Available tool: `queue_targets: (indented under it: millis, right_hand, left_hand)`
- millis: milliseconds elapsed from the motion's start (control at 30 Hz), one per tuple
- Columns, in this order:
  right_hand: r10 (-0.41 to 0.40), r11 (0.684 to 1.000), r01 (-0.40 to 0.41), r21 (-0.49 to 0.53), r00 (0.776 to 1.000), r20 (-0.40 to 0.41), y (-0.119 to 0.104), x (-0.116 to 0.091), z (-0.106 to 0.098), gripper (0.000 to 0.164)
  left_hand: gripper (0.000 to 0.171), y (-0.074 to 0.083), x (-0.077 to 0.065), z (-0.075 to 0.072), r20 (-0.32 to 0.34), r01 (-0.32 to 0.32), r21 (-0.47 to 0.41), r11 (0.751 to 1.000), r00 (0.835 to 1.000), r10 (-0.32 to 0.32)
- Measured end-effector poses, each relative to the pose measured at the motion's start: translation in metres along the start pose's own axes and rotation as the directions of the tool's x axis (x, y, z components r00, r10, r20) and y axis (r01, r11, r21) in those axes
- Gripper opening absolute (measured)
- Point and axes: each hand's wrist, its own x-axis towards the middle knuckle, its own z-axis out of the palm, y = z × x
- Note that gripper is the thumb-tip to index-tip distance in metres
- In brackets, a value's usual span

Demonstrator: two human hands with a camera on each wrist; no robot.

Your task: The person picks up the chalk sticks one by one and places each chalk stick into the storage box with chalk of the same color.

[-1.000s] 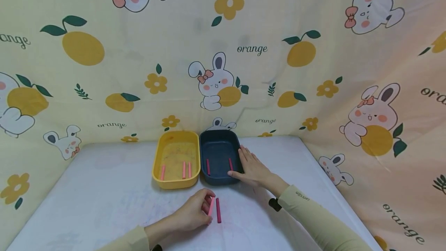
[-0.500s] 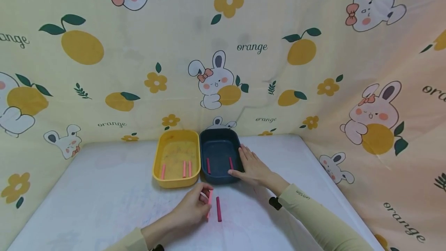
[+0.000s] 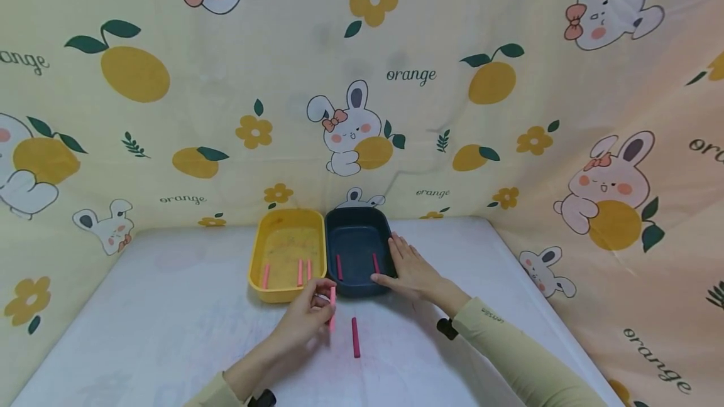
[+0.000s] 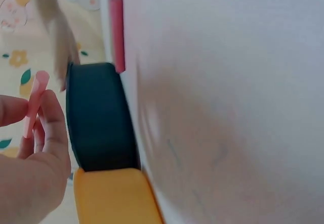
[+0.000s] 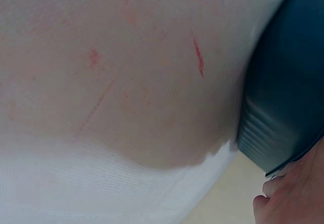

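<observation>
My left hand (image 3: 308,313) pinches a light pink chalk stick (image 4: 35,100) between thumb and fingertips, held upright just in front of the yellow bin (image 3: 287,297). My right hand (image 3: 411,272) rests on the right side of the dark blue bin (image 3: 355,291), fingers straight along its outer wall and thumb over the near rim. Two dark pink chalk sticks (image 3: 339,267) lie in the blue bin. Three light pink chalk sticks (image 3: 266,276) are in the yellow one. Another dark pink chalk stick (image 3: 356,337) lies on the table, right of the left hand.
The two bins stand side by side at the back of the white-covered table (image 3: 170,306). Behind it hangs a patterned cloth (image 3: 430,162) with rabbits and oranges. Reddish streaks (image 5: 198,57) mark the table cover beside the blue bin.
My left hand has lifted the light pink chalk stick from beside the dark pink one and carried it forward and left toward the yellow bin. The right hand stays on the blue bin.
</observation>
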Motion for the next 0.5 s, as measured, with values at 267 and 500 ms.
queue_targets:
  millis: [267, 500]
  right_hand:
    - [-0.006, 1.0, 0.006, 0.007, 1.0, 0.009, 0.002, 0.0, -0.001, 0.116]
    - [-0.008, 1.0, 0.008, 0.011, 1.0, 0.004, 0.002, 0.0, -0.001, 0.116]
  left_hand:
    - [0.039, 0.006, 0.008, -0.015, -0.147, -0.052, -0.091, 0.995, 0.988, 0.038]
    - [0.041, 0.012, 0.018, -0.034, -0.223, -0.08, -0.12, 0.99, 0.973, 0.051]
